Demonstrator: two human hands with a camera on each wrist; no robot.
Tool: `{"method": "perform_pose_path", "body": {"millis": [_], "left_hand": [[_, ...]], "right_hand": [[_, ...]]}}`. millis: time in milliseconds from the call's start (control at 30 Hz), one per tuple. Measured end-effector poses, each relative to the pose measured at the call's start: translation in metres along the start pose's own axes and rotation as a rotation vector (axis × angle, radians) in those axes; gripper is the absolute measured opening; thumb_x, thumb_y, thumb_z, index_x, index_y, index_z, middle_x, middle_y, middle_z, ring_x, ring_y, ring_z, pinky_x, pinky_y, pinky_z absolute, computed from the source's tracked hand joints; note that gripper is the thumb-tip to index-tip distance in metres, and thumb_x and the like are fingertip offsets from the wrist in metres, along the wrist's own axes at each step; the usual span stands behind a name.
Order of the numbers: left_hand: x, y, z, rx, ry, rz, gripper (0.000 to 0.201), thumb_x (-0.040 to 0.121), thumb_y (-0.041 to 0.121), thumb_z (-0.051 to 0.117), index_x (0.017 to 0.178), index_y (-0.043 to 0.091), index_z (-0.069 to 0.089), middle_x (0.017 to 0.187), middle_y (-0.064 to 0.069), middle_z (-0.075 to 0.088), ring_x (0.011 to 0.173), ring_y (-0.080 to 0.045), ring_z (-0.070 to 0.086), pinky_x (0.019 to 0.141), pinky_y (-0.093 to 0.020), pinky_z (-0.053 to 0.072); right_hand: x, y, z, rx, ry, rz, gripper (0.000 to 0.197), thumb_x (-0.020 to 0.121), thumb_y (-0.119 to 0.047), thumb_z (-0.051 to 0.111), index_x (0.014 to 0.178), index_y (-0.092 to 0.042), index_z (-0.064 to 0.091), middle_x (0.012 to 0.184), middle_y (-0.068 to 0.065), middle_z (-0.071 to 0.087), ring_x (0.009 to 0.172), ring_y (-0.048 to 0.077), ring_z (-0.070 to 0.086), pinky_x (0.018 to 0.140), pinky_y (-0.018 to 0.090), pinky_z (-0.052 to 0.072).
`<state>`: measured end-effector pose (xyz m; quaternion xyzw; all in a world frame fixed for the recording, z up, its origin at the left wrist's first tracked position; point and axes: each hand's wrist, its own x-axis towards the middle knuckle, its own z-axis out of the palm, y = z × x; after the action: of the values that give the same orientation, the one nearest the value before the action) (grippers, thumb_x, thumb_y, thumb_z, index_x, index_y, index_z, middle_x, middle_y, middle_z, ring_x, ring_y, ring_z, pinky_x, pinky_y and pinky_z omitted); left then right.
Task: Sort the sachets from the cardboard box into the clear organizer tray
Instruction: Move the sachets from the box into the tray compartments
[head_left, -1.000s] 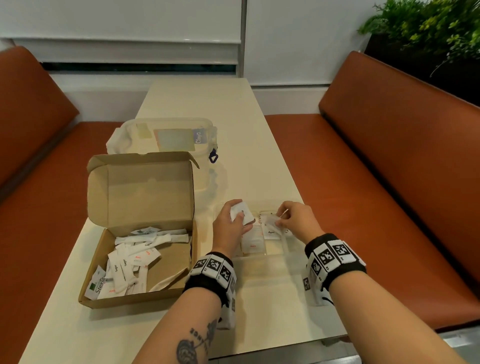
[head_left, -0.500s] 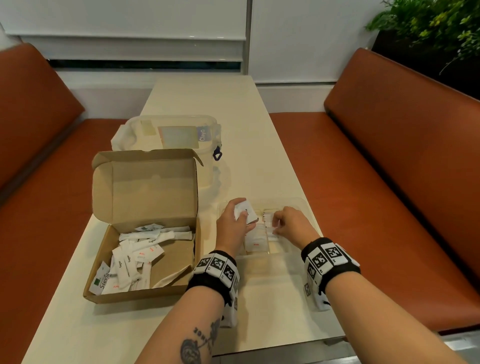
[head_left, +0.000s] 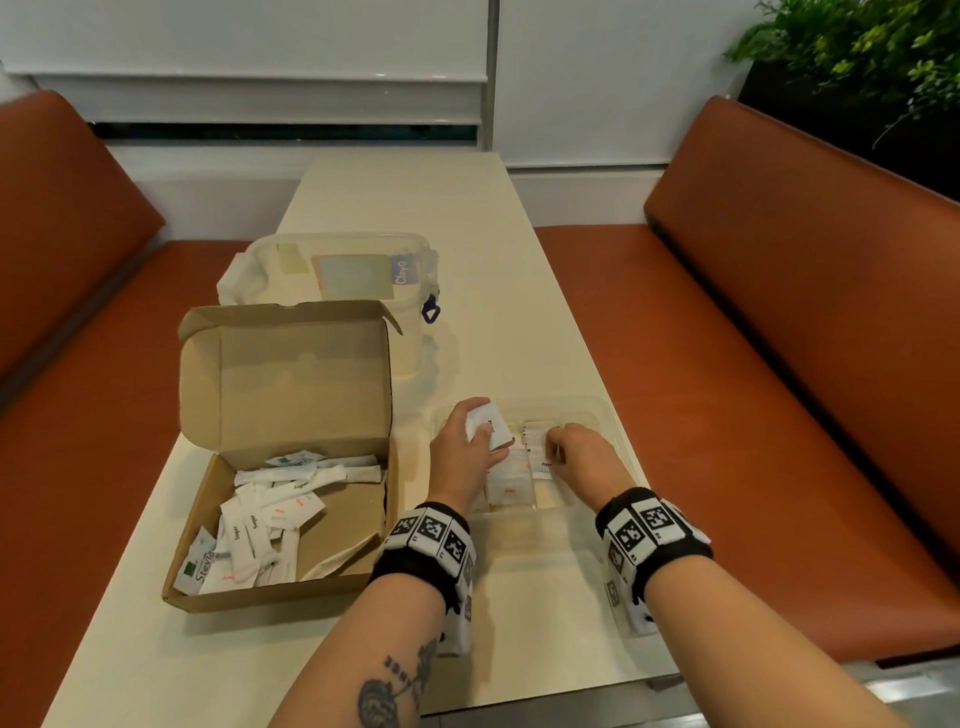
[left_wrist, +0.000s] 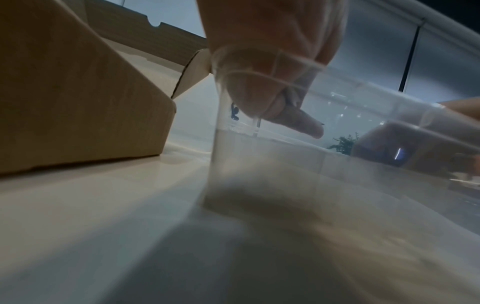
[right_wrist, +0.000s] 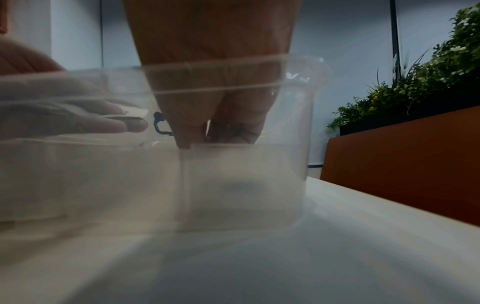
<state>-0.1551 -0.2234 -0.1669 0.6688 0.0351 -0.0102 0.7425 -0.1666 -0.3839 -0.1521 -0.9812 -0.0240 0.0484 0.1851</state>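
on table (head_left: 519, 260), both hands over tray (head_left: 597, 410); left hand (head_left: 465, 449) grips sachets (head_left: 488, 427) (white).

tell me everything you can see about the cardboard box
The cardboard box is plain brown corrugated card, open, with its hinged lid standing upright at the far side. It rests on the cream table, left of the clear organizer tray. Loose white sachets lie piled in its left half. Neither hand touches it.

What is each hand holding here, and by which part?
Left hand grips a small stack of white sachets by its near end. Right hand pinches a sachet's edge inside the clear organizer tray.
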Motion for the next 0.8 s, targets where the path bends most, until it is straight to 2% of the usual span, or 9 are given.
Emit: {"method": "perform_pose_path", "body": {"millis": [100, 267, 333, 367, 467, 533, 600, 700, 800], "left_hand": [[0.000, 0.000, -0.001, -0.002, -0.003, 0.001, 0.036, 0.095, 0.001, 0.045, 0.098, 0.033, 0.061, 0.110, -0.001, 0.051, 0.097, -0.025, 0.067, 0.067, -0.022, 0.058], [0.000, 0.001, -0.001, 0.002, -0.010, 0.008, 0.036, 0.096, 0.002, 0.045, 0.097, 0.035, 0.060, 0.109, 0.002, 0.051, 0.098, -0.025, 0.066, 0.067, -0.022, 0.058], [-0.001, 0.001, -0.001, 0.006, -0.015, 0.008, 0.033, 0.096, 0.003, 0.045, 0.101, 0.031, 0.061, 0.113, -0.004, 0.052, 0.101, -0.027, 0.065, 0.070, -0.025, 0.058], [-0.001, 0.002, -0.001, 0.006, -0.017, 0.010, 0.031, 0.096, 0.003, 0.045, 0.103, 0.029, 0.061, 0.115, -0.007, 0.052, 0.102, -0.027, 0.064, 0.070, -0.025, 0.059], [-0.002, 0.002, -0.001, 0.012, -0.032, 0.026, 0.027, 0.097, 0.005, 0.044, 0.110, 0.024, 0.059, 0.118, -0.009, 0.053, 0.100, -0.022, 0.064, 0.068, -0.023, 0.058], [-0.002, 0.001, -0.001, 0.022, -0.034, 0.051, 0.026, 0.098, 0.005, 0.044, 0.113, 0.020, 0.059, 0.119, -0.010, 0.054, 0.094, -0.012, 0.064, 0.063, -0.016, 0.055], [-0.002, 0.001, -0.002, 0.032, -0.031, 0.065, 0.025, 0.098, 0.005, 0.044, 0.113, 0.019, 0.058, 0.119, -0.012, 0.055, 0.089, -0.009, 0.065, 0.059, -0.013, 0.052], [-0.003, 0.001, 0.000, -0.009, -0.061, 0.028, 0.024, 0.098, 0.007, 0.044, 0.112, 0.021, 0.059, 0.119, -0.015, 0.055, 0.094, -0.023, 0.066, 0.064, -0.020, 0.056], [-0.003, 0.002, 0.001, -0.041, -0.054, -0.006, 0.026, 0.099, 0.008, 0.044, 0.113, 0.025, 0.058, 0.112, -0.015, 0.060, 0.090, -0.025, 0.068, 0.064, -0.022, 0.056]], "right_hand": [[0.001, -0.001, 0.001, -0.014, 0.017, 0.006, 0.018, 0.085, 0.002, 0.047, 0.078, -0.014, 0.047, 0.081, 0.002, 0.049, 0.076, 0.017, 0.045, 0.065, 0.023, 0.032], [0.002, -0.001, 0.001, 0.042, 0.051, 0.032, 0.013, 0.085, -0.004, 0.054, 0.079, -0.015, 0.049, 0.079, 0.000, 0.051, 0.075, 0.018, 0.048, 0.060, 0.023, 0.032], [0.002, -0.006, -0.002, 0.166, 0.156, 0.059, 0.008, 0.087, -0.017, 0.060, 0.081, -0.014, 0.056, 0.074, -0.003, 0.052, 0.069, 0.015, 0.047, 0.055, 0.021, 0.031], [0.003, -0.010, -0.004, 0.259, 0.205, 0.069, 0.014, 0.088, -0.024, 0.062, 0.081, -0.013, 0.059, 0.071, -0.003, 0.054, 0.065, 0.013, 0.048, 0.055, 0.021, 0.033], [0.005, -0.026, -0.010, 0.544, 0.207, 0.064, 0.024, 0.084, -0.036, 0.067, 0.082, -0.012, 0.068, 0.073, -0.001, 0.062, 0.063, 0.007, 0.050, 0.060, 0.019, 0.039], [0.006, -0.035, -0.012, 0.627, 0.161, 0.063, 0.022, 0.081, -0.033, 0.071, 0.085, -0.012, 0.070, 0.080, 0.003, 0.067, 0.067, 0.007, 0.052, 0.063, 0.018, 0.040], [0.006, -0.038, -0.013, 0.696, 0.153, 0.071, 0.018, 0.079, -0.025, 0.075, 0.085, -0.009, 0.069, 0.081, 0.005, 0.067, 0.069, 0.008, 0.054, 0.064, 0.015, 0.040], [0.006, -0.039, -0.014, 0.756, 0.134, 0.074, 0.012, 0.077, -0.015, 0.076, 0.079, -0.010, 0.065, 0.072, -0.002, 0.061, 0.065, 0.006, 0.052, 0.059, 0.010, 0.039], [0.006, -0.035, -0.018, 0.762, 0.131, 0.098, 0.015, 0.078, -0.013, 0.075, 0.073, -0.016, 0.061, 0.065, -0.003, 0.058, 0.058, 0.005, 0.049, 0.055, 0.012, 0.039]]}}
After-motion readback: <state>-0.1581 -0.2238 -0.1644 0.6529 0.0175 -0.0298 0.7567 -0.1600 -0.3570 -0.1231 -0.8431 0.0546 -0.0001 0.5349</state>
